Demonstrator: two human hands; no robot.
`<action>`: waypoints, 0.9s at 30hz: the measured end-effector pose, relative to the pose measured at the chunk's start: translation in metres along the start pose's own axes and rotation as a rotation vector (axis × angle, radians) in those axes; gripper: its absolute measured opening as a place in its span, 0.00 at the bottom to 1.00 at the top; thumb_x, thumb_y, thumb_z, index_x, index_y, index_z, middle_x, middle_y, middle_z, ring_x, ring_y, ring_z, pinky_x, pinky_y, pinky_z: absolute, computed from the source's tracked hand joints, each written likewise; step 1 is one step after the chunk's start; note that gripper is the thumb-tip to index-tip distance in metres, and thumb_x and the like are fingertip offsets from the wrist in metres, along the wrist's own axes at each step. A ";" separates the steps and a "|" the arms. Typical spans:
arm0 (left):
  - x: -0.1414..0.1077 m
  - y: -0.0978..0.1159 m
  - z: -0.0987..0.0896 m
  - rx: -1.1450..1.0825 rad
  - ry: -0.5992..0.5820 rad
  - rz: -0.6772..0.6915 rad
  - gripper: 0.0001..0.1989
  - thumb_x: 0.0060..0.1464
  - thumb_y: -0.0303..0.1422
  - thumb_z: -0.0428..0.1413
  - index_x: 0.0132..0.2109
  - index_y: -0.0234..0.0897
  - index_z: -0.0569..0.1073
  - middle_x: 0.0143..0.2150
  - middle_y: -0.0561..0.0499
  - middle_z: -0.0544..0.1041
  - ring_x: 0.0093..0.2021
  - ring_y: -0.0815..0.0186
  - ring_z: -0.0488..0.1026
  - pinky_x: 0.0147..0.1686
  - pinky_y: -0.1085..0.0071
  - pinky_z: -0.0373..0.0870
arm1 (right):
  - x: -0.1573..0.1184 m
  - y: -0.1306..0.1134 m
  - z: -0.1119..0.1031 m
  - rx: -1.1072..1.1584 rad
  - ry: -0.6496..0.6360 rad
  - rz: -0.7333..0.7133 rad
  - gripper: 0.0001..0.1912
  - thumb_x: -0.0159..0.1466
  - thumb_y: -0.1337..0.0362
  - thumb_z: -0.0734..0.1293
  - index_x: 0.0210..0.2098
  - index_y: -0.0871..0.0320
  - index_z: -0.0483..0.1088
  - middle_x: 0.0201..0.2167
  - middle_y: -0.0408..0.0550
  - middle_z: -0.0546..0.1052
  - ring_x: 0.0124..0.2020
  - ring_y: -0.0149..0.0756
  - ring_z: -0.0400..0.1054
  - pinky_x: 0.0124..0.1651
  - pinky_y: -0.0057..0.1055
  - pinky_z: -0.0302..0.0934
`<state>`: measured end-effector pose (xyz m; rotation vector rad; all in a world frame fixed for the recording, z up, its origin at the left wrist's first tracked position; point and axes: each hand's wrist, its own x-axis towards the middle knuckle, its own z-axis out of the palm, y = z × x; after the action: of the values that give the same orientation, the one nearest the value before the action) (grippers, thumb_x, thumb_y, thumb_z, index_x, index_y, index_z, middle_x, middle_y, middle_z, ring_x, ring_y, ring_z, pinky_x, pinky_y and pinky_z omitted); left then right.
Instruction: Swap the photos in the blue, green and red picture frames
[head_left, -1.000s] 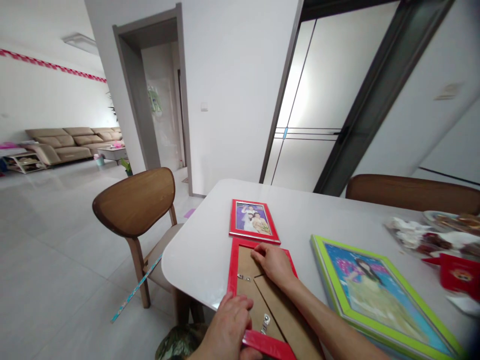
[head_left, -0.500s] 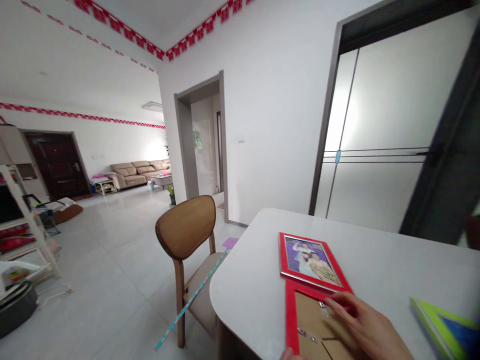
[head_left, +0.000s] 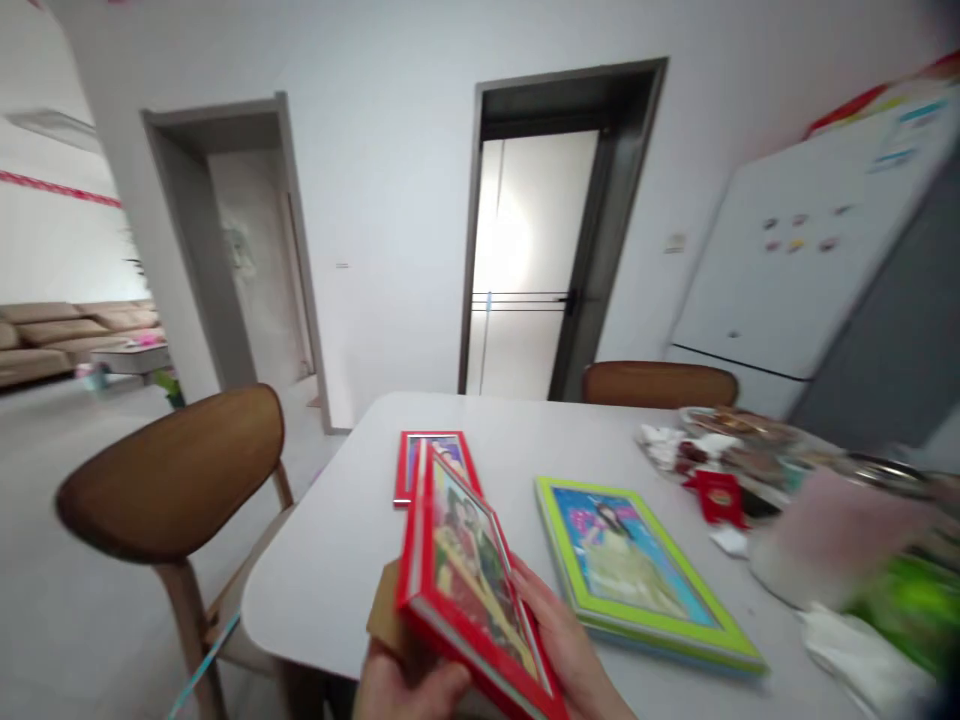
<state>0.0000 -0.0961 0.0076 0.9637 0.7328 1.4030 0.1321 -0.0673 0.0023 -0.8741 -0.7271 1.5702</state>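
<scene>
Both hands hold a red picture frame [head_left: 480,570] tilted above the table, its photo side facing up. My left hand [head_left: 405,685] is closed on the lower left edge, with the brown backing stand [head_left: 386,610] jutting out beside it. Along the right edge, my right hand [head_left: 559,640] grips the frame, its fingers partly hidden behind it. Another red picture frame [head_left: 405,465] lies flat behind the held one and is partly covered by it. To the right of my right hand, a larger lime-green picture frame [head_left: 645,560] rests on the table.
The white table [head_left: 330,560] has a rounded left corner. Wooden chairs stand at the left [head_left: 180,480] and the far side [head_left: 660,385]. A red packet [head_left: 721,498], a pink-and-white container [head_left: 817,540] and crumpled tissues [head_left: 862,660] clutter the right end near a fridge [head_left: 795,250].
The red picture frame, earlier lying with its back up, is now lifted and turned photo side up in both hands. My view has swung right, bringing the fridge and table clutter into sight.
</scene>
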 end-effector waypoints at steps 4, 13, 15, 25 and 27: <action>0.017 0.010 0.025 -0.049 -0.082 -0.184 0.36 0.36 0.39 0.62 0.52 0.36 0.57 0.44 0.42 0.71 0.44 0.53 0.68 0.44 0.59 0.64 | -0.005 -0.060 -0.050 -0.039 0.158 -0.102 0.36 0.51 0.61 0.66 0.56 0.53 0.47 0.33 0.44 0.76 0.29 0.37 0.71 0.33 0.34 0.64; 0.057 -0.065 0.103 0.365 -0.387 -0.114 0.23 0.39 0.33 0.58 0.46 0.32 0.65 0.46 0.43 0.70 0.46 0.56 0.66 0.47 0.65 0.62 | 0.012 -0.124 -0.186 -0.611 0.447 -0.215 0.30 0.53 0.60 0.62 0.54 0.60 0.54 0.32 0.48 0.77 0.30 0.39 0.71 0.32 0.34 0.65; 0.062 -0.081 0.106 0.542 -0.364 -0.094 0.23 0.39 0.31 0.57 0.46 0.31 0.65 0.47 0.43 0.70 0.48 0.57 0.65 0.48 0.66 0.60 | 0.018 -0.122 -0.206 -0.712 0.487 -0.239 0.27 0.53 0.60 0.61 0.52 0.59 0.58 0.34 0.48 0.76 0.32 0.39 0.71 0.34 0.33 0.65; 0.070 -0.108 0.097 0.417 -0.426 -0.199 0.34 0.47 0.40 0.51 0.57 0.27 0.49 0.55 0.39 0.61 0.51 0.59 0.62 0.46 0.69 0.63 | 0.007 -0.103 -0.216 -0.739 0.411 -0.263 0.22 0.54 0.58 0.58 0.48 0.57 0.62 0.37 0.46 0.75 0.35 0.39 0.70 0.38 0.36 0.64; 0.067 -0.109 0.096 0.462 -0.416 -0.161 0.33 0.49 0.40 0.50 0.57 0.29 0.49 0.55 0.41 0.61 0.52 0.60 0.62 0.48 0.69 0.62 | 0.006 -0.100 -0.210 -0.781 0.388 -0.282 0.22 0.55 0.58 0.57 0.48 0.58 0.62 0.37 0.45 0.75 0.36 0.39 0.70 0.38 0.35 0.64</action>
<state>0.1395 -0.0321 -0.0364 1.4667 0.8097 0.8620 0.3619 -0.0464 -0.0272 -1.5121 -1.1375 0.8065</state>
